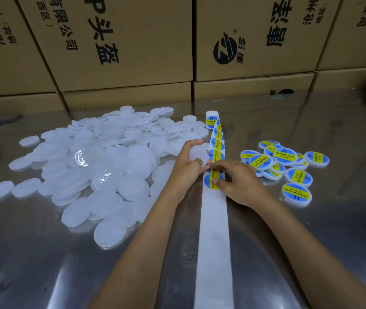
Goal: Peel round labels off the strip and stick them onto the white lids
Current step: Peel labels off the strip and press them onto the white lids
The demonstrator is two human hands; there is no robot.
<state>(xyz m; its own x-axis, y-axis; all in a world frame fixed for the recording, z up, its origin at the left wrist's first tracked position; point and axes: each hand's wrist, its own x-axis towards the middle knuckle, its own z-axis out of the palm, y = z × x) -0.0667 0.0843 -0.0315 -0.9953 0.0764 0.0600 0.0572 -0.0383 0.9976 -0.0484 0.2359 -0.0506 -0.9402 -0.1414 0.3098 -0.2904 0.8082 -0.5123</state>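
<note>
Label: the next round label point(213, 181) sits on the strip point(214, 230), mid-desk.
Right hand point(238, 183): its grip pinches that label's edge.
Left hand point(187, 164): its grip holds a bare white lid point(199, 156) beside the strip.
Risk: the label may fold or stick crooked if pulled fast.
Piles: bare lids point(92, 172) left, finished lids point(289, 166) right.
Boxes: cardboard boxes point(115, 41) behind, closed.

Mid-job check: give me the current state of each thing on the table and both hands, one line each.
Left hand: grips a blank lid.
Right hand: fingers pinch a label on the strip.
Label strip: flat along the table, near part bare backing, far part still labelled.
Label roll: upright, partly unwound.
Blank lids: heaped loose, unlabelled.
Labelled lids: piled right of the strip, labels on.
</note>
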